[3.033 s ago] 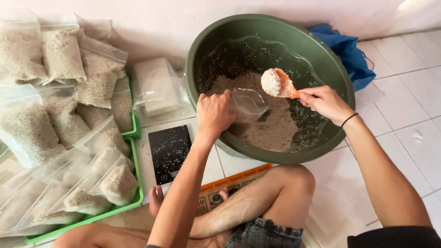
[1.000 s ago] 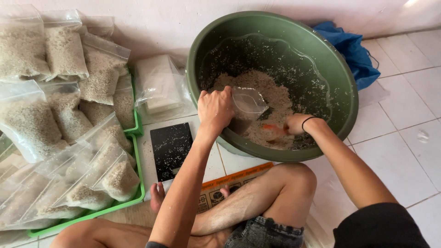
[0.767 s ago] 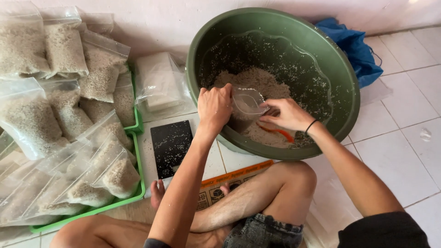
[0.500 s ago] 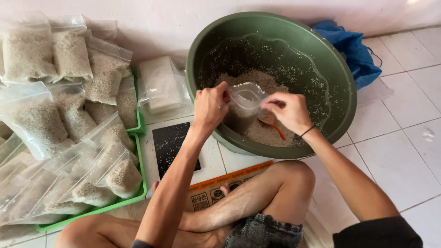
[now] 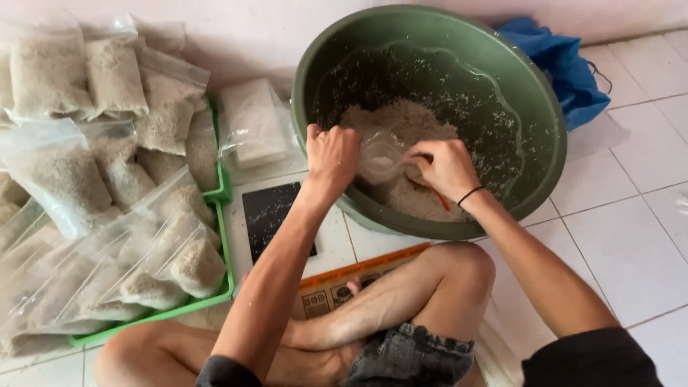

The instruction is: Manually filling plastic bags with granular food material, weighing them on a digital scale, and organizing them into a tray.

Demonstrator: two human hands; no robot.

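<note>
Your left hand and right hand are both pinching the clear plastic bag, holding it over the rice in the green basin

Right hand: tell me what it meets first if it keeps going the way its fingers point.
The right hand points left toward the clear plastic bag held open by the left hand. It would likely meet the bag's mouth first, though depth is unclear.

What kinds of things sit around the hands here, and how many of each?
Green basin: 1
Clear bag held open by left hand and right hand: 1
Orange scoop: 1
Blue cloth: 1
Green tray: 1
Scale: 1
Total: 6
</note>
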